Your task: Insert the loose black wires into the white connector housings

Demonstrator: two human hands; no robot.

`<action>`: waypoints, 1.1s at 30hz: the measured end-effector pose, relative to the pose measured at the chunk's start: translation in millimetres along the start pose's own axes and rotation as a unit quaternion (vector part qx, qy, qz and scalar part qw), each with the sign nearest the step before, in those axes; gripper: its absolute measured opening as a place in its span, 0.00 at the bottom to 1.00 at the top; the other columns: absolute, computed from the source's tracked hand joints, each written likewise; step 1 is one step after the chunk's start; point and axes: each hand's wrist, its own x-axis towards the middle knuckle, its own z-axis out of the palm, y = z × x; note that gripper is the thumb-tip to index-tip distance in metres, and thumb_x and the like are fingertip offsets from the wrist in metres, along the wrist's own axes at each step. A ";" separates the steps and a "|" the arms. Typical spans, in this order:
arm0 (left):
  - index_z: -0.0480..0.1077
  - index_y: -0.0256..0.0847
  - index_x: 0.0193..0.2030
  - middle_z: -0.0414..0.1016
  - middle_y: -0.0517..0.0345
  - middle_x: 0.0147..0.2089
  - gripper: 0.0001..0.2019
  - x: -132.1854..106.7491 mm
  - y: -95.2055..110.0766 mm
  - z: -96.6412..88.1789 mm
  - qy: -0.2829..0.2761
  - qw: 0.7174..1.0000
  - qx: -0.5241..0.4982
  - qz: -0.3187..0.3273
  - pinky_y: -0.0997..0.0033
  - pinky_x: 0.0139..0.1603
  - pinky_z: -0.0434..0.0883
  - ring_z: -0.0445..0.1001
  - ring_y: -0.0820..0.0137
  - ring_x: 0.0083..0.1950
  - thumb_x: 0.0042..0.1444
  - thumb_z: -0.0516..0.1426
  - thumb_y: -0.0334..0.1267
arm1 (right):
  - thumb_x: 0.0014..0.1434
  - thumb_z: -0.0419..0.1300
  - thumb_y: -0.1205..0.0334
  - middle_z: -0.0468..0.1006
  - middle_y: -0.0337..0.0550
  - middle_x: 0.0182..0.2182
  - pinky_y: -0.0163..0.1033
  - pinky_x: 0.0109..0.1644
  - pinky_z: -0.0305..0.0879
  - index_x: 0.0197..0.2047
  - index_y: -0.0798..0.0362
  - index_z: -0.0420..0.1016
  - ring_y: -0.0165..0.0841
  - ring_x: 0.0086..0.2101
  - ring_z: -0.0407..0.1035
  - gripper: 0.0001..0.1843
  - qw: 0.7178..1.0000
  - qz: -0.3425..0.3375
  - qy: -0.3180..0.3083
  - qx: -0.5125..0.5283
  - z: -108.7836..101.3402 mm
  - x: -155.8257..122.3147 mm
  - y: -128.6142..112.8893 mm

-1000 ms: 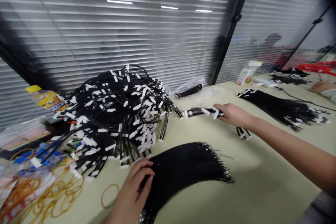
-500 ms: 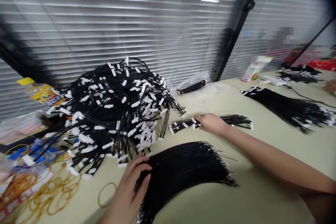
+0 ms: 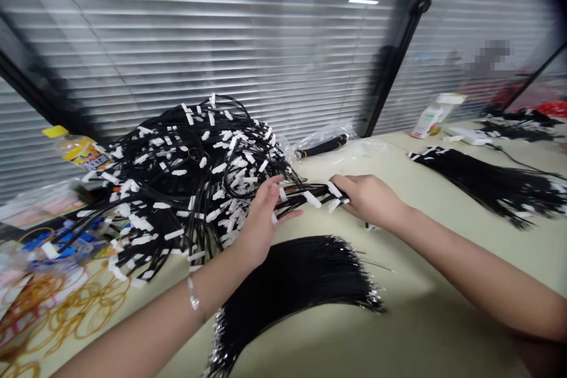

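Observation:
Both my hands are at a small bundle of black cables with white connectors (image 3: 312, 198), lifted off the table. My right hand (image 3: 370, 198) has its fingers wrapped round the bundle's right part. At its left end, my left hand (image 3: 262, 221) has thumb and fingers on either side of the cables; part of the grip is hidden. Below my hands a thick, curved sheaf of black wires (image 3: 301, 277) with shiny metal tips lies on the table, untouched. Close behind my left hand rises a large heap of black cables with white connectors (image 3: 177, 171).
Yellow rubber bands (image 3: 80, 313) lie at the lower left of the table (image 3: 425, 331). A yellow-capped bottle (image 3: 84, 150) stands by the heap. Behind is a plastic bag with a tied cable bundle (image 3: 323, 146). Another black cable bundle (image 3: 482, 180) and a carton (image 3: 434, 118) are at right.
My left hand has left the black wire sheaf and moved up to the connector cables. My right hand has raised that bundle off the table, bringing its connector ends together.

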 end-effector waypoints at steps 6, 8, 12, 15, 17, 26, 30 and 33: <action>0.67 0.34 0.46 0.66 0.50 0.43 0.25 16.0 -18.8 40.8 -0.035 0.999 -0.024 -0.003 0.67 0.31 0.78 0.71 0.69 0.40 0.49 0.58 0.53 | 0.58 0.50 0.64 0.73 0.43 0.31 0.35 0.28 0.43 0.38 0.54 0.63 0.30 0.26 0.64 0.04 0.999 -0.036 0.024 -0.021 11.2 -2.7 12.1; 0.67 0.34 0.43 0.66 0.52 0.40 0.24 17.2 -25.3 53.5 -0.035 0.999 -0.023 -0.011 0.69 0.28 0.78 0.71 0.72 0.36 0.47 0.59 0.53 | 0.59 0.49 0.66 0.72 0.42 0.31 0.35 0.28 0.42 0.38 0.55 0.63 0.29 0.26 0.63 0.05 0.998 -0.049 0.035 -0.027 15.6 -2.4 10.7; 0.61 0.37 0.42 0.64 0.55 0.37 0.23 25.2 -35.5 70.1 0.016 0.999 -0.020 -0.019 0.75 0.26 0.75 0.69 0.76 0.33 0.53 0.50 0.57 | 0.58 0.48 0.70 0.71 0.43 0.31 0.35 0.28 0.43 0.38 0.58 0.64 0.29 0.27 0.62 0.06 0.997 -0.038 0.055 -0.027 26.5 1.2 4.4; 0.61 0.38 0.43 0.64 0.55 0.39 0.24 29.3 -41.2 74.8 0.020 1.000 0.000 -0.013 0.80 0.23 0.73 0.68 0.76 0.34 0.53 0.51 0.58 | 0.58 0.48 0.70 0.70 0.43 0.31 0.34 0.30 0.50 0.39 0.59 0.65 0.29 0.29 0.63 0.07 0.997 -0.010 0.070 -0.017 34.5 3.5 -1.5; 0.61 0.40 0.44 0.64 0.55 0.41 0.25 29.3 -44.7 76.9 0.011 1.000 0.014 0.005 0.81 0.23 0.72 0.68 0.76 0.35 0.48 0.56 0.57 | 0.58 0.49 0.69 0.70 0.42 0.32 0.34 0.34 0.55 0.40 0.60 0.64 0.29 0.31 0.63 0.07 0.997 0.009 0.081 -0.004 38.0 3.6 -5.9; 0.63 0.37 0.40 0.62 0.63 0.30 0.20 29.8 -50.6 80.8 0.048 0.995 0.026 0.080 0.86 0.19 0.63 0.60 0.85 0.22 0.47 0.60 0.50 | 0.57 0.49 0.68 0.71 0.45 0.35 0.36 0.40 0.59 0.41 0.60 0.64 0.31 0.36 0.65 0.09 0.992 0.050 0.116 0.026 35.7 -0.1 -19.1; 0.64 0.35 0.38 0.61 0.64 0.27 0.16 33.3 -51.8 81.5 0.060 0.995 0.027 0.071 0.87 0.17 0.60 0.60 0.85 0.21 0.52 0.58 0.47 | 0.58 0.48 0.67 0.70 0.46 0.34 0.36 0.39 0.59 0.41 0.61 0.64 0.31 0.35 0.65 0.09 0.992 0.048 0.117 0.030 38.7 -2.8 -17.7; 0.63 0.32 0.39 0.60 0.64 0.26 0.12 37.7 -51.1 82.5 0.068 0.995 0.032 0.059 0.89 0.17 0.58 0.58 0.86 0.21 0.56 0.55 0.42 | 0.57 0.50 0.66 0.70 0.44 0.35 0.34 0.36 0.58 0.42 0.59 0.64 0.29 0.33 0.64 0.10 0.991 0.052 0.116 0.035 39.7 -4.8 -14.5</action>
